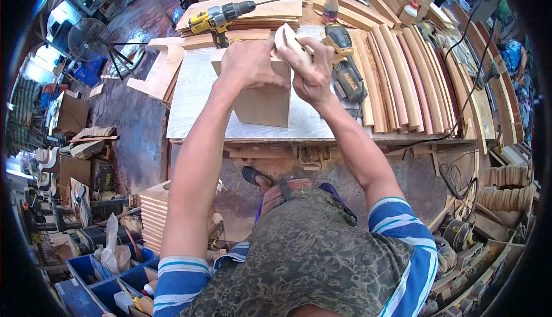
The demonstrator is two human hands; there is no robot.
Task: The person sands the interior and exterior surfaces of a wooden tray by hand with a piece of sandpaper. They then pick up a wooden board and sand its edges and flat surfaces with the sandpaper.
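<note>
A light wooden block or box-like piece (262,107) stands upright on the bench in front of me; its full shape is partly covered by my hands. My left hand (250,65) is closed over its top edge, with the thumb along the front face. Just right of it, my right hand (312,74) is closed on a small pale curved wooden piece (286,39), which sits at the block's top right corner. Whether the two pieces touch is hidden by the fingers. A yellow-and-black drill (221,18) lies behind my left hand, and a DeWalt power tool (346,64) is beside my right.
Curved wooden strips (402,81) lie side by side on the right of the bench (195,104). A small bottle (330,7) and a red-capped glue bottle (409,12) stand behind. A black cable (457,124) crosses the right side. Stacked boards (154,216) and a blue bin (95,285) are below left.
</note>
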